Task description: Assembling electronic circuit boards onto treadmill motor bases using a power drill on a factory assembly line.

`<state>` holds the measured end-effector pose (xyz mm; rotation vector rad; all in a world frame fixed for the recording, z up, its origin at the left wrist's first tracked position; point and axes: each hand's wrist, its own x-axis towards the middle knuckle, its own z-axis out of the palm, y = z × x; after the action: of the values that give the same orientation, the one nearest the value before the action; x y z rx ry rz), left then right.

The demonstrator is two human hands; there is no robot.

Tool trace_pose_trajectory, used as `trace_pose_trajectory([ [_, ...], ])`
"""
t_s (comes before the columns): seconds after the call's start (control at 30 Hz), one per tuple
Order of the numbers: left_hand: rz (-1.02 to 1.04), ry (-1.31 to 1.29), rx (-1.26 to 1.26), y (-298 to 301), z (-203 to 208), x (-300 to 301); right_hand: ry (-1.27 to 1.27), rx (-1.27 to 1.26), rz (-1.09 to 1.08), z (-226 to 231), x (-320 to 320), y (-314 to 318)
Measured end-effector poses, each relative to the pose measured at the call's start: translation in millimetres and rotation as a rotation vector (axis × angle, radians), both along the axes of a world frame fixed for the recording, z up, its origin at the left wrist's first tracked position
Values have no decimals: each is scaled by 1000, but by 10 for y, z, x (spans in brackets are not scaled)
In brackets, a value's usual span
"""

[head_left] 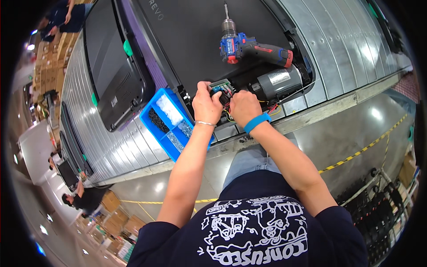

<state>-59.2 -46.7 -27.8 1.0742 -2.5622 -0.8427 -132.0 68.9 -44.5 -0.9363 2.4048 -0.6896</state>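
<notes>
My left hand (207, 104), a thin bracelet on its wrist, grips a small circuit board (219, 84) with a grey metal part along its top edge. Right beside it, my right hand (245, 108) is closed, its fingertips at the wires (229, 99) by the board; the exact grip is partly hidden. More red and yellow wires (272, 107) trail out next to the right hand. A grey cylindrical motor (279, 83) lies to the right, in the open end of a large black treadmill-like machine (187, 40). On that machine rests a blue and black cordless drill (255, 50).
A blue divided tray (149, 116) with white pieces, black pieces and metal screws sits left of my forearm. A ribbed metal conveyor (329, 49) carries another black machine (118, 89) at left. Co-workers (84, 198) stand farther left. Yellow-black floor tape (356, 153) runs at right.
</notes>
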Motion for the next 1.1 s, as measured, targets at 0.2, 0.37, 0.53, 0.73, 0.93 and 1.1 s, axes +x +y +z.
trace_pose_trajectory([
  [0.2, -170, -105, -49, -233, -6, -167, -188, -114, 106, 21, -91, 327],
  [0.37, 103, 100, 36, -116, 124, 93, -308, -91, 125, 268, -202, 668],
  [0.53, 135, 73, 10, 388, -255, 643, -25, -72, 345, 328, -134, 704],
  [0.73, 124, 60, 12, 508, -365, 578, -97, -170, 353, 302, -189, 852],
  [0.93, -22, 207, 36, 437, -368, 786, -28, -211, 305, 502, -56, 882],
  [1.1, -21, -42, 81, 356, -272, 1050, 111, -518, 303, 512, 350, 538],
])
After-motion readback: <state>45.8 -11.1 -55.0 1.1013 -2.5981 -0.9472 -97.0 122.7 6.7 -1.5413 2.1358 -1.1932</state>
